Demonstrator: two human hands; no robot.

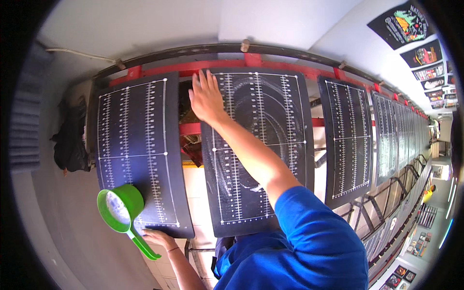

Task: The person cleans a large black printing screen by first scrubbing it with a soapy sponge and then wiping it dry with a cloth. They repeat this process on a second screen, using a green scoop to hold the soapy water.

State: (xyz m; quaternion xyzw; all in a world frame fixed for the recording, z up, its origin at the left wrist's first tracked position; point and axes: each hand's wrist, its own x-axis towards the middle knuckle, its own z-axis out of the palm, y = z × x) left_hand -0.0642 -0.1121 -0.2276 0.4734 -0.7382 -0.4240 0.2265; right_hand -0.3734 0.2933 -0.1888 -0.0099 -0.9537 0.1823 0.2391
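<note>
My right hand (205, 96) lies flat, fingers spread, on the far left corner of the middle black board (270, 159), which carries white ruler lines and pale smeared streaks. My blue-sleeved arm stretches across that board. My left hand (158, 238) sits at the near edge of the left black board (133, 145) and grips the handle of a green scoop (121, 207). The scoop rests over that board's near left corner and holds a whitish liquid.
More black ruled boards (348, 140) run in a row to the right on a red metal frame (251, 62). A black cloth (72, 140) hangs at the left. Dark printed posters (411, 29) line the wall at upper right. Pale tiled floor shows between the boards.
</note>
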